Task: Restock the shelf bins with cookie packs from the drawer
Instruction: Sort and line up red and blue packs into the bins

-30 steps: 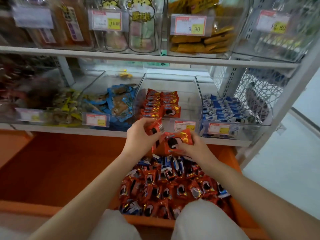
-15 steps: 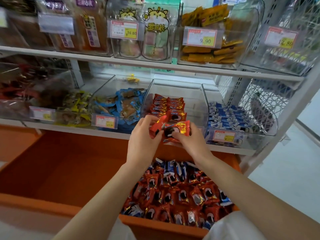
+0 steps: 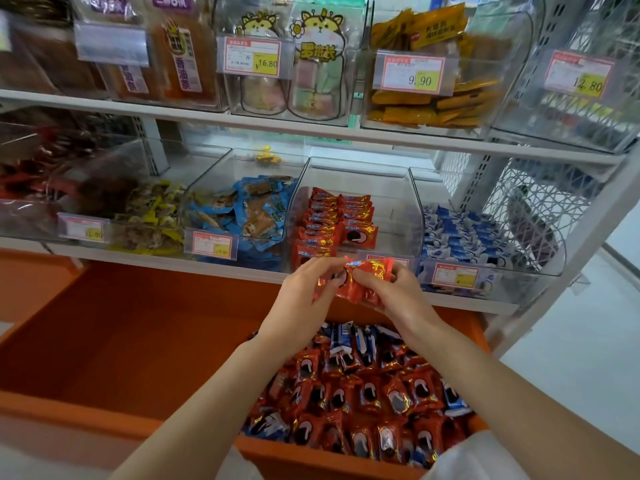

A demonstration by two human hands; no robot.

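Both hands meet in front of the lower shelf, just below the clear bin (image 3: 398, 199) that holds stacked red cookie packs (image 3: 332, 220). My left hand (image 3: 304, 299) and my right hand (image 3: 394, 292) pinch a small bundle of red cookie packs (image 3: 363, 275) between them. Below, the open orange drawer (image 3: 138, 341) holds several loose red cookie packs (image 3: 363, 396) with a few blue ones mixed in on its right side.
A bin of blue-white cookie packs (image 3: 460, 237) stands right of the red bin, a bin of blue snack packs (image 3: 252, 213) left of it. The upper shelf (image 3: 311, 128) carries more bins with price tags. White floor (image 3: 571, 341) lies to the right.
Both hands have risen from over the drawer toward the front of the red-pack bin, and have drawn the packs together into one bundle. The view has tilted up.
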